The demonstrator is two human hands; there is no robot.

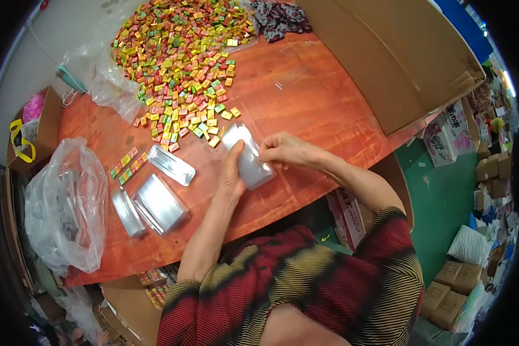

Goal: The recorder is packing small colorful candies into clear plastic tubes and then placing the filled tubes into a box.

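Observation:
My left hand [232, 172] is closed around the left side of a flat, clear plastic packet or sleeve [252, 165], with the thumb on top. At the packet's right edge, my right hand [288, 151] has its fingers pinched together on the plastic. Whether this is one layer or several, I cannot tell. Left of my hands lies a shallow clear plastic tray [172, 165]. Nearer to me are stacks of similar trays [161, 203]. Two short rows of small wrapped pieces [130, 164] lie beside them. Beyond my hands spreads a large heap of small red, yellow and green wrapped pieces [179, 57].
The reddish wooden table [317, 86] ends in a curved edge close to my body. A big cardboard box [398, 57] stands at the far right. A clear plastic bag [69, 205] sits at the left edge. Dark patterned cloth [279, 18] lies at the back. Cartons [450, 288] crowd the green floor's right side.

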